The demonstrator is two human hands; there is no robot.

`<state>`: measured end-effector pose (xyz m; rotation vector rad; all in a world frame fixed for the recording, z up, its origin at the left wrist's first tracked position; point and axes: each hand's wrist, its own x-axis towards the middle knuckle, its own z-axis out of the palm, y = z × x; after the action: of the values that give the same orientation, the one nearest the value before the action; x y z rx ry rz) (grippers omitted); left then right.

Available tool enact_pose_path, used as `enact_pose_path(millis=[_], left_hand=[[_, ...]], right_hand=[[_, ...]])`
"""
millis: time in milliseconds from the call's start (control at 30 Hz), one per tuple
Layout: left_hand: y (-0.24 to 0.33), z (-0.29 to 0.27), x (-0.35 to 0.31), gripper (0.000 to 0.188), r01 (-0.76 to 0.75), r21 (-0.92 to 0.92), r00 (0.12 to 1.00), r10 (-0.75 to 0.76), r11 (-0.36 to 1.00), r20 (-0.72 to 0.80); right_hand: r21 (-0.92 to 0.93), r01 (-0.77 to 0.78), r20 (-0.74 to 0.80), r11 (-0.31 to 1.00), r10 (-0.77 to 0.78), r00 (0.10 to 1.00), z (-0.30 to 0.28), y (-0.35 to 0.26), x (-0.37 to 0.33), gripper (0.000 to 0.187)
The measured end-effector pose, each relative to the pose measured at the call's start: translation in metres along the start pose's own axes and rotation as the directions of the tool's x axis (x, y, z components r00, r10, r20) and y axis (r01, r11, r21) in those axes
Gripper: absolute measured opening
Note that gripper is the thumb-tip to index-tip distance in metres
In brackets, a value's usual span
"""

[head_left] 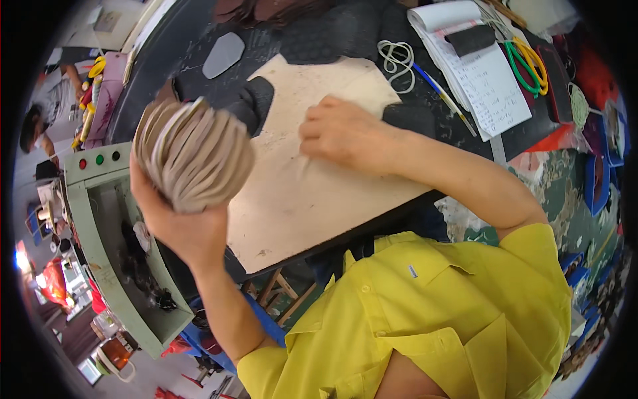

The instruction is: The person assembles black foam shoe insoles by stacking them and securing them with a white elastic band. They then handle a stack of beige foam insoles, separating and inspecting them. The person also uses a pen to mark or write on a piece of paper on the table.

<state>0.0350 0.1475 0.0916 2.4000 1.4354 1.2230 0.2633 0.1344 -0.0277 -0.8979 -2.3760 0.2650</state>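
My left hand (181,229) is raised at the left, its fingers wrapped round a thick stack of thin beige-brown cut pieces (199,156) whose layered edges fan out. The material of the pieces I cannot tell for certain. On the table lies a large pale tan sheet (292,216) with a curved, cut-out far edge. Over its upper middle rests my right hand (347,136), fingers curled down and pressed together near the surface. What is under those fingertips, if anything, is hidden.
Across the black table (174,63) lie a grey rounded piece (223,55), a white cord (397,64), a blue pen (428,80) and a written notepad (488,100). A pale green metal box (100,233) stands at the left. Another person (50,123) works far left.
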Motion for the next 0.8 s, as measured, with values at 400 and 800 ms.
enact_pose_path(millis=[400,800], left_hand=[[0.002,0.077,-0.034,0.039,-0.466,0.499,0.821,0.567,0.730,-0.063],[-0.001,0.055,-0.054,0.092,0.629,-0.761,0.717,-0.262,-0.157,0.646]], right_hand=[[0.954,-0.261,0.293,-0.146,0.640,0.711,-0.058,-0.034,0.027,0.073],[0.900,-0.302,0.433,-0.314,0.570,0.698,-0.058,-0.018,0.020,0.051]])
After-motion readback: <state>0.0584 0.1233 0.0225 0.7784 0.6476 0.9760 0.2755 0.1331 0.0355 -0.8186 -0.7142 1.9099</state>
